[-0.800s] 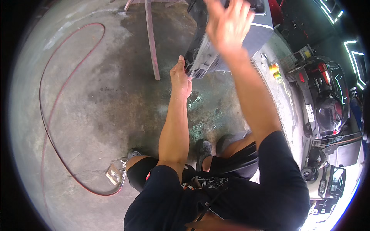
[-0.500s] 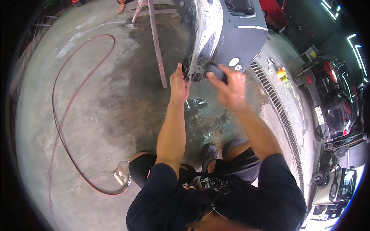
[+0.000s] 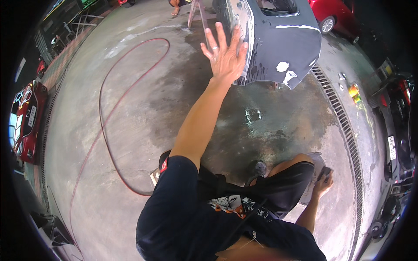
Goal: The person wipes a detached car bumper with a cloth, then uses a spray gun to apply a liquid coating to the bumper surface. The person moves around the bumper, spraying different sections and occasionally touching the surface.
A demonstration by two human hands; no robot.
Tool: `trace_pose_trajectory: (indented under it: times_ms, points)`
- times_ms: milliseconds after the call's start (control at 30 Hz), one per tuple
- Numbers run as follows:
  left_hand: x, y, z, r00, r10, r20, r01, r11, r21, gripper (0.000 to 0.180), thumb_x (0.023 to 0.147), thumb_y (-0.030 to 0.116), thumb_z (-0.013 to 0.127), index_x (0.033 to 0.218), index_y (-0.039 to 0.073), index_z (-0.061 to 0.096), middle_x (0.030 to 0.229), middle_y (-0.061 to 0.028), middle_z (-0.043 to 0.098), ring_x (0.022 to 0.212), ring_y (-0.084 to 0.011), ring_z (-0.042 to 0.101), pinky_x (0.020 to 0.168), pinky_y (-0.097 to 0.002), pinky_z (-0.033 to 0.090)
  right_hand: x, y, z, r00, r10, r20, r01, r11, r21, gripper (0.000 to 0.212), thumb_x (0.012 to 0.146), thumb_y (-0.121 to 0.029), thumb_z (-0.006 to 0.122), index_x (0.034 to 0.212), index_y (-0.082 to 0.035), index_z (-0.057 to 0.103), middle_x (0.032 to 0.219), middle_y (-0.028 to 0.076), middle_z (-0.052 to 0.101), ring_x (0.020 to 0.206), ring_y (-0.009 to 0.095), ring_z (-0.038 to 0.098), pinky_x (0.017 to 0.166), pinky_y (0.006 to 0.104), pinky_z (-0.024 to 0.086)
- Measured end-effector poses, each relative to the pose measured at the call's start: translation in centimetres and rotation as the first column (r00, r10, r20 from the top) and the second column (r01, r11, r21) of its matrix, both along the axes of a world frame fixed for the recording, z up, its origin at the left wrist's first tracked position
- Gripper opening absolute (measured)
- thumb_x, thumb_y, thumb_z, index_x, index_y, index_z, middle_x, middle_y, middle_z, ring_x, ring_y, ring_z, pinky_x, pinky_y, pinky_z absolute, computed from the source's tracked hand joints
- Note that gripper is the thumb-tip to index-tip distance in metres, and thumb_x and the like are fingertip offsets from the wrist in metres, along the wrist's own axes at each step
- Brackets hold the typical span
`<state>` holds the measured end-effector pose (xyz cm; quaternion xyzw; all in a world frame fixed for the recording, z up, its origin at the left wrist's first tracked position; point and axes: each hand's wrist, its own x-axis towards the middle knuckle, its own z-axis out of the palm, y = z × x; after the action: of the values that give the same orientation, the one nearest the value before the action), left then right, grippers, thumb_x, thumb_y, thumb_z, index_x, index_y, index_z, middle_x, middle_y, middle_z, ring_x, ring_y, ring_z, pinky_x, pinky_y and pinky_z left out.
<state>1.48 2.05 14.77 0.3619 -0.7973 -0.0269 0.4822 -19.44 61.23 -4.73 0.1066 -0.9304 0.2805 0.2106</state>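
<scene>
A grey car body panel stands ahead of me, with a whitish strip down its left edge and white patches near its lower corner. My left hand is spread flat against that strip and holds nothing. Its fingers cover part of the edge. Low on the right, beside my knee, my right hand grips a small dark block, apparently a sanding block. Under that hand is a greyish object, partly hidden by my leg; I cannot tell its kind.
A red hose loops over the concrete floor at the left. A floor drain grate runs along the right. Behind the panel are a wooden stand leg and a red car. Wet patches darken the floor below the panel.
My right hand has left the panel and come down to the right of my knee, carrying the dark block. My left hand has moved from the lower edge up onto the strip, fingers spread.
</scene>
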Motion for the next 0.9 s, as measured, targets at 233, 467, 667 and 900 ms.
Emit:
trace_pose_trajectory:
  times_ms: [233,467,667,900]
  points:
    - [-1.2,3.3,-3.2,0.999,0.028,0.045,-0.032,0.994,0.104,0.066,0.107,0.06,0.034,0.165,0.029,0.028,0.173,-0.0232,0.0,0.155,-0.0541,-0.007,0.109,-0.0841,0.002,1.5,1.9,-8.4,0.962,0.098,0.255,-0.073,0.992,-0.105,0.052,0.091,-0.026,0.068,0.141,-0.012,0.064,0.129,0.022,0.064,0.121,0.04,0.062,0.105,0.0498,0.047]
    - [-1.7,3.5,-1.8,0.997,0.038,-0.071,-0.026,0.987,0.158,0.064,0.107,0.06,0.033,0.163,0.029,0.034,0.172,-0.0252,-0.001,0.156,-0.054,-0.006,0.109,-0.0837,0.002,0.9,2.7,-10.9,0.953,0.079,0.291,-0.056,0.995,-0.088,0.053,0.09,-0.03,0.068,0.139,-0.01,0.066,0.135,0.021,0.066,0.123,0.039,0.063,0.106,0.0468,0.049]
    - [-1.7,1.8,1.1,0.997,0.037,-0.061,-0.025,0.98,0.199,0.066,0.106,0.066,0.027,0.163,0.034,0.032,0.173,-0.0234,-0.006,0.156,-0.0506,-0.011,0.111,-0.0818,0.0,0.5,4.0,-16.1,0.873,0.039,0.486,0.018,0.994,-0.111,0.053,0.088,-0.028,0.072,0.137,-0.01,0.067,0.133,0.017,0.07,0.115,0.035,0.069,0.101,0.0445,0.052]
    - [-2.1,2.5,0.8,0.994,0.04,-0.1,-0.017,0.975,0.223,0.065,0.107,0.064,0.027,0.164,0.034,0.032,0.173,-0.0238,-0.007,0.157,-0.0497,-0.011,0.111,-0.0818,0.001,-0.4,4.6,-18.2,0.856,0.098,0.508,0.055,0.959,-0.279,0.046,0.091,-0.013,0.067,0.137,-0.016,0.069,0.13,0.014,0.071,0.113,0.03,0.07,0.1,0.0423,0.053]
